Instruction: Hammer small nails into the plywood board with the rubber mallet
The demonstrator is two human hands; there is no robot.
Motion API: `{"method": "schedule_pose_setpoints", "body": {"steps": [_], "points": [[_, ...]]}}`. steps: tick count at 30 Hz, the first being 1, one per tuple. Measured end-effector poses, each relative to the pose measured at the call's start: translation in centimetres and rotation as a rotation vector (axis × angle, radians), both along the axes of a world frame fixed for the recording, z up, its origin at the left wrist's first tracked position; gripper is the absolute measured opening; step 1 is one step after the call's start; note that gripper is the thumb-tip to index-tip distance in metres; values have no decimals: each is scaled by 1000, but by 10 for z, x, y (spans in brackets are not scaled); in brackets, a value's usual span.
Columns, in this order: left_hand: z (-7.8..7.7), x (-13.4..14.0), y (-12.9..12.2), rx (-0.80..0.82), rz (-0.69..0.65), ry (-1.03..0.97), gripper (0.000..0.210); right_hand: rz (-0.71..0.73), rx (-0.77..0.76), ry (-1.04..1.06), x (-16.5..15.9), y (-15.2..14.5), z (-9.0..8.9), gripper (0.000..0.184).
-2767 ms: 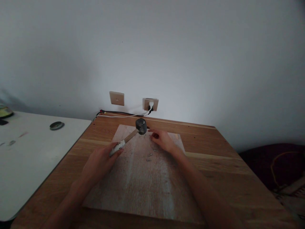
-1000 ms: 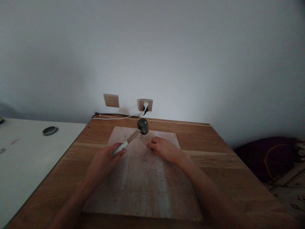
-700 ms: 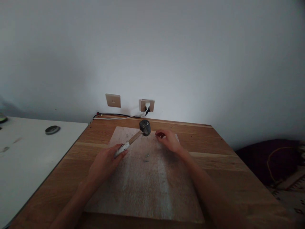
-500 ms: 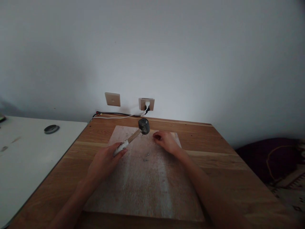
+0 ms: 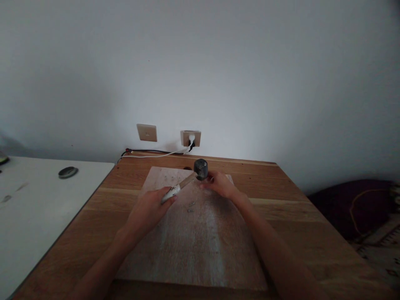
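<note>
No readable text or labels.

It looks like a room in a home: a plain pale wall [image 5: 243, 83] with a socket [image 5: 197, 140], a wooden table [image 5: 281, 212] against it, and, at far right, purple fabric [image 5: 334, 200] and patterned cloth [image 5: 379, 250].

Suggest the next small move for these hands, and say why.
Perhaps the left hand should draw the hammer back slightly from the right hand. In this view the hammer's dark head appears right beside that hand, and whatever the hand may hold is too small to tell. A little clearance would likely make the spot on the board easier to see.
</note>
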State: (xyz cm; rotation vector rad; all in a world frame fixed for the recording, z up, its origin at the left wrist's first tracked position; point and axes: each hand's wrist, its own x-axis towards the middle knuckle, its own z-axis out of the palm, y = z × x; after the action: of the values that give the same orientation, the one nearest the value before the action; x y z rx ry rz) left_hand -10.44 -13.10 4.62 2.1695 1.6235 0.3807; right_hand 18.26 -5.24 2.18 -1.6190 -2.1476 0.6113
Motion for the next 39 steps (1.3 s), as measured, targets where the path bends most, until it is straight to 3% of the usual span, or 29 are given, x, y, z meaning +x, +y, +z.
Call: {"method": "schedule_pose_setpoints", "body": {"steps": [2,4,8,10,13,16,18,23,26,39], "points": [[-1,2,1,-6,-29,22,39,-4,2,46,12,-3,0,41],[-3,3,1,-7,-30,49,39,-12,33,68,22,-8,1,41],[-6,3,1,-8,-15,34,39,-4,123,37,20,-29,3,5],[-8,2,1,-4,-9,29,39,138,143,25,6,-44,3,4],[-10,0,2,0,10,6,39,422,180,-51,-18,-64,3,16],[-11,-2,2,15,28,-17,39,508,188,-156,-32,-70,2,15],[-11,-3,2,20,36,-18,38,467,170,-130,-28,-66,1,12],[-9,-4,2,-3,65,-69,39,101,117,89,10,-39,-3,11],[-10,-4,2,-10,71,-90,41,4,124,120,29,-24,-5,11],[-12,-8,2,-35,88,-115,46,116,161,-261,18,-14,0,21]]}}
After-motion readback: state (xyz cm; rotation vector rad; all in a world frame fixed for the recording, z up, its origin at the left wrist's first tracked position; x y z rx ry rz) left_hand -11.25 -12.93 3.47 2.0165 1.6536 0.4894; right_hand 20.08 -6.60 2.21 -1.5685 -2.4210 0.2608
